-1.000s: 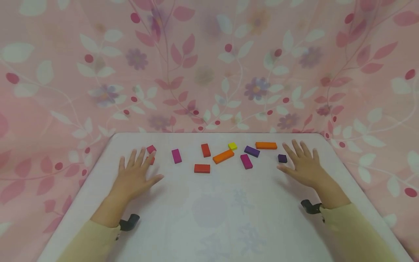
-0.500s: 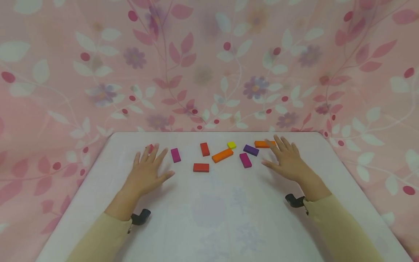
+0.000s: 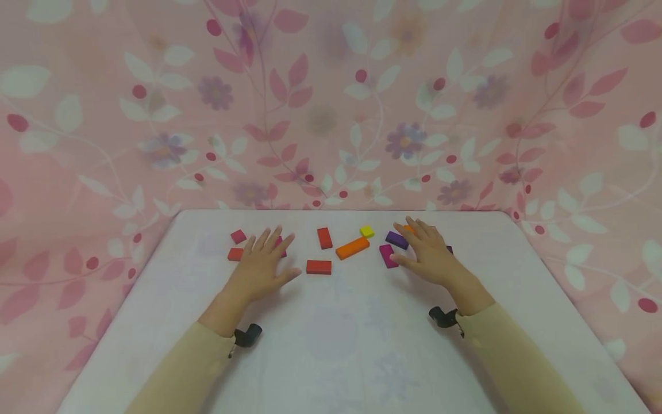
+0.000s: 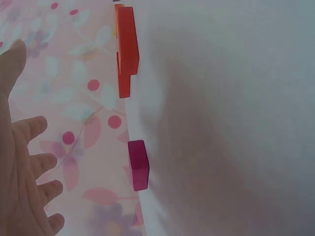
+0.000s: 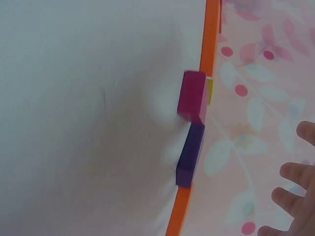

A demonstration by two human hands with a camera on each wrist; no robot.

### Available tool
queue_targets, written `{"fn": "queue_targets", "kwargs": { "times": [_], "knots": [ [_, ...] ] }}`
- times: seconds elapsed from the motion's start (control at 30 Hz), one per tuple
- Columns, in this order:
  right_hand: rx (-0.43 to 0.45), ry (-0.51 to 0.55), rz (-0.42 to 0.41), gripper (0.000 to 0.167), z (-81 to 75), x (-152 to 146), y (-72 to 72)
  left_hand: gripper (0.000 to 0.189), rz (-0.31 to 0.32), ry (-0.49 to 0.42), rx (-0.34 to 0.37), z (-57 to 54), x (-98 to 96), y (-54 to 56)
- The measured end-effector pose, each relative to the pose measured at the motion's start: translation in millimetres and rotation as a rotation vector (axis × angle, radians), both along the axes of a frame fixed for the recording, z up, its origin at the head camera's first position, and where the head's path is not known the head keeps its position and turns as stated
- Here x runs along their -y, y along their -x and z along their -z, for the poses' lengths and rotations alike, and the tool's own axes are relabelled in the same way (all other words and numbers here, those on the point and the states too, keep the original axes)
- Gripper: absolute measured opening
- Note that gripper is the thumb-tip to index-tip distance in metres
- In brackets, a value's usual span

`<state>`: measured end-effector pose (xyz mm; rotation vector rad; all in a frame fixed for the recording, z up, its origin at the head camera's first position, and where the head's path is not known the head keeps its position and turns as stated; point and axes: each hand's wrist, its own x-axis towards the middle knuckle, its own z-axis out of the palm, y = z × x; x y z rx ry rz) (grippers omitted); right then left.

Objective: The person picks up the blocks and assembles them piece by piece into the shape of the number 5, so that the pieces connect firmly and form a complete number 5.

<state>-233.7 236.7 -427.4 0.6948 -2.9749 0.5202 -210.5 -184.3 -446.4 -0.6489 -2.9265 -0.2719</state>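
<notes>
Left grip [image 3: 262, 269] nearer oblong magenta block [image 4: 139, 165]

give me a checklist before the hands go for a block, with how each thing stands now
1. Left hand holds nothing: ok.
2. Right hand holds nothing: ok.
3. Front red block uncovered in the head view: ok.
4. Left magenta block uncovered in the head view: not ok, the left hand covers part.
5. Yellow block apart from middle orange block: cannot tell, they look very close.
</notes>
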Motion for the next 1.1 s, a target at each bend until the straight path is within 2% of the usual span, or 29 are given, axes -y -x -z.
{"fn": "queue_targets", "kwargs": {
  "times": [0.23,0.43,0.7,0.83,1.0,1.1],
  "knots": [
    [0.019,0.039,-0.015,0.078,4.8,23,7.3,0.085,0.061,-0.024,0.001,4.4,-18.7,9.7],
    [0.031,0.048,-0.029,0.073,7.9,37,14.9,0.077,0.081,-0.042,-0.004,3.9,-34.9,20.1],
    [0.031,0.058,-0.012,0.068,10.6,54,25.1,0.072,0.074,-0.073,0.016,6.7,-51.3,35.0],
    [0.038,0.087,-0.012,0.063,12.7,62,29.6,0.070,0.058,-0.098,0.052,8.4,-57.3,41.6],
    [0.081,0.130,-0.011,0.056,16.8,72,36.8,0.069,0.029,-0.151,0.099,11.4,-63.1,50.7],
    [0.116,0.141,-0.009,0.052,18.4,77,41.1,0.070,0.013,-0.148,0.111,15.3,-65.9,57.2]
  ]
}}
